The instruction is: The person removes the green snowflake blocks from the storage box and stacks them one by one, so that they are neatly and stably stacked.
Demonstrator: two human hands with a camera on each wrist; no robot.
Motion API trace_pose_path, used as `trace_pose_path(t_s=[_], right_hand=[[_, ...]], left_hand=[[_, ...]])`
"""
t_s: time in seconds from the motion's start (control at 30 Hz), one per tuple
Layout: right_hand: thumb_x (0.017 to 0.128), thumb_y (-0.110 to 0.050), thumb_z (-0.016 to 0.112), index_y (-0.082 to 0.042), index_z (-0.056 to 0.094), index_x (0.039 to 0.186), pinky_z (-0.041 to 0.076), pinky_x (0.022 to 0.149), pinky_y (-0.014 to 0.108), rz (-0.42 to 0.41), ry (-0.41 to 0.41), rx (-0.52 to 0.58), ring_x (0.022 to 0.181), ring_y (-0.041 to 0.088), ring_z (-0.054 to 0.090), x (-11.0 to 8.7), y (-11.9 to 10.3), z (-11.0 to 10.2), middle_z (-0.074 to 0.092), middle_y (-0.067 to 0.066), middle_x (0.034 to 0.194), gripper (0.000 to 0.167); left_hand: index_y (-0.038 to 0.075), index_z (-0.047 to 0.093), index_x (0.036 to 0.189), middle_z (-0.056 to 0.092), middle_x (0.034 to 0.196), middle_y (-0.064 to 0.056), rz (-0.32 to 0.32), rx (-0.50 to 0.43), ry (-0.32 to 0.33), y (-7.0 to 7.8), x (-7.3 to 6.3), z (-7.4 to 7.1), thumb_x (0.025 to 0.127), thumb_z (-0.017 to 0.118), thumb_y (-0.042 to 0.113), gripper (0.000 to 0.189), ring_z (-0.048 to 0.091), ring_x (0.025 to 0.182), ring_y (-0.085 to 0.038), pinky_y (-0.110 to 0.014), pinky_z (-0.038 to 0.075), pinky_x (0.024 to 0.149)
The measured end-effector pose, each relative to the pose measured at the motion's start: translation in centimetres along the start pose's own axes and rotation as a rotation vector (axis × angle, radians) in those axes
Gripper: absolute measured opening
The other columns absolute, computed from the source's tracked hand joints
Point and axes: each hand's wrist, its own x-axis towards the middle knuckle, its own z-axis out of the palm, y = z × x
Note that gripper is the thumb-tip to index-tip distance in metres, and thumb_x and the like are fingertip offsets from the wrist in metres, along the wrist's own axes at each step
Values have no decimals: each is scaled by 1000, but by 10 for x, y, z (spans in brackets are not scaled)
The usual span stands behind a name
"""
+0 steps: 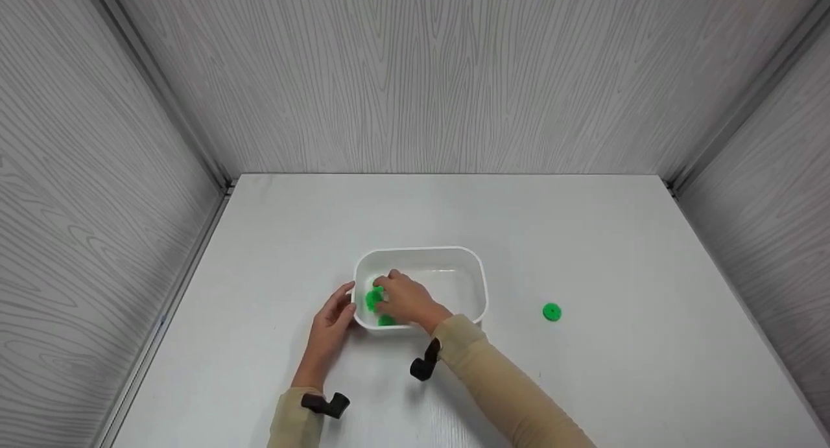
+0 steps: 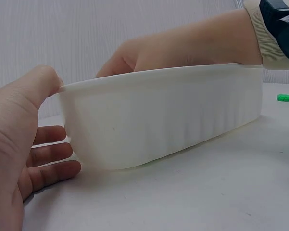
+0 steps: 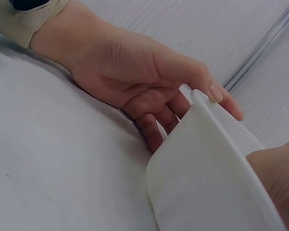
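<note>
A white plastic container (image 1: 454, 247) stands on the table. At its left end is my left hand (image 1: 329, 328), thumb over the rim and the other fingers along the outer wall in the left wrist view. My right hand (image 1: 408, 299) reaches down inside the container, thumb and forefinger apart around small green pieces (image 1: 373, 298). Another green piece (image 1: 386, 320) lies by the near wall, below the right hand. Whether the right fingertips pinch a piece cannot be made out; the container wall hides them in both wrist views.
On the white table (image 1: 622, 253), right of the container, lies one green round disc (image 1: 552, 312) with a toothed-looking edge. Grey wood-grain panels (image 1: 428, 78) enclose the table at the back and both sides.
</note>
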Motion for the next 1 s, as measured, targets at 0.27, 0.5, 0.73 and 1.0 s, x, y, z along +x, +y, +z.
trace_pose_path(t_s=[0.27, 0.5, 0.73, 1.0], right_hand=[[85, -28, 66, -14, 57, 127, 46, 77, 34, 17, -20, -65, 91, 17, 51, 5, -4, 6, 51, 8, 111, 45], [85, -28, 67, -13, 61, 121, 45, 74, 33, 23, -11, -85, 86, 17, 49, 9, -6, 10, 49, 6, 105, 39], [83, -30, 70, -14, 59, 119, 46, 75, 33, 61, -35, -26, 88, 17, 51, 12, -5, 10, 48, 6, 104, 42], [82, -29, 71, -15, 56, 118, 46, 75, 33, 94, -51, 9, 86, 16, 51, 14, -4, 9, 47, 5, 102, 42]], left_hand=[[16, 45, 138, 52, 130, -16, -7, 14, 7, 1, 1, 1, 96, 52, 17, 42, 51, 115, -29, -34, 47, 85], [16, 45, 138, 53, 129, -15, 3, 9, 8, 1, 0, 0, 96, 52, 17, 42, 52, 115, -26, -37, 46, 88], [15, 44, 139, 53, 129, -15, 27, 5, -9, 0, 0, -1, 97, 51, 18, 43, 51, 115, -29, -47, 44, 89], [14, 42, 140, 51, 131, -16, 26, 3, -18, -2, 0, -2, 97, 51, 19, 44, 49, 118, -29, -38, 45, 90]])
